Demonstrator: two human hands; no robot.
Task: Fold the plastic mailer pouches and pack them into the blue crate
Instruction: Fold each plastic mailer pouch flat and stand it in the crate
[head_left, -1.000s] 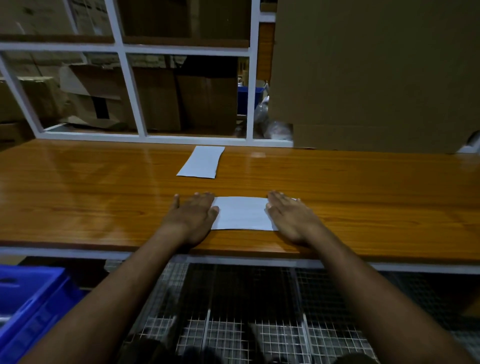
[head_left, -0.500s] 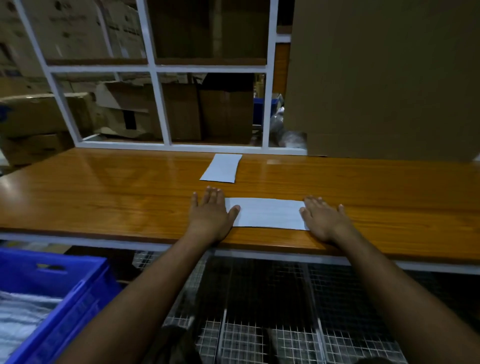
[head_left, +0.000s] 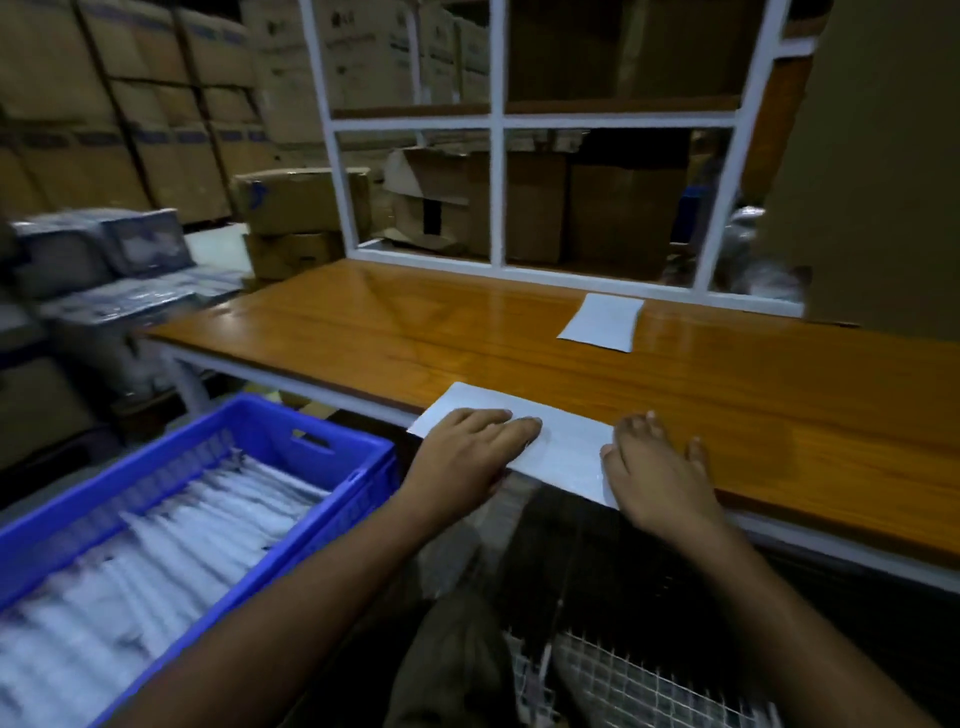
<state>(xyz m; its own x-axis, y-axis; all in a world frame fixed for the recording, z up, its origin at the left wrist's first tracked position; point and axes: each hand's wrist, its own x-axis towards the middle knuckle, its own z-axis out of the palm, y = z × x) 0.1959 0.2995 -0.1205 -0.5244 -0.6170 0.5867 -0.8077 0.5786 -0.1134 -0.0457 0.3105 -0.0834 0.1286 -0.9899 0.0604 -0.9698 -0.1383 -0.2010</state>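
Pouches already fill much of the blue crate (head_left: 332, 457), which sits low to the left of the wooden surface (head_left: 779, 395); they lie in blurred white rows inside it, so a good part of the packing looks done. One folded pouch (head_left: 566, 449) lies at the near edge of the surface, its near side overhanging the edge slightly, and it has not yet gone into the crate. A second pouch (head_left: 602, 322) lies flat farther back, well apart from the hands, and by its shape it may still need folding, though that is hard to tell. The left hand (head_left: 462, 462) lies flat on the left part of the near pouch, fingers straight and together, pressing rather than gripping. The right hand (head_left: 660, 473) rests on the pouch's right end and the surface beside it, fingers spread and relaxed, holding nothing. Judging from this, the near pouch seems ready to be slid off and carried to the crate, with at least the far one left after it.
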